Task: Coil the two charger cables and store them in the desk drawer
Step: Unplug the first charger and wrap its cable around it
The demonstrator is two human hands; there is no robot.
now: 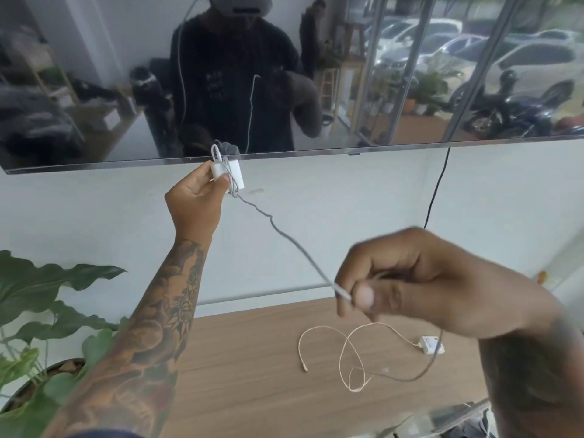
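Observation:
My left hand point(194, 202) is raised in front of the wall and grips a white charger block point(228, 175) with a few turns of its white cable wound around it. From the block the cable point(284, 237) runs down and right to my right hand point(410, 279), which pinches it between thumb and fingers. Below my right hand the cable's loose tail hangs toward the desk. A second charger lies on the wooden desk point(252, 358): a small white plug block point(432, 344) with a thin cable point(344, 352) sprawled in loose loops. No drawer is in view.
A large dark screen point(284, 74) hangs on the wall above and reflects the room and a person. A black cord point(437, 191) runs down the wall at the right. A potted plant point(41, 311) with broad leaves stands at the desk's left end.

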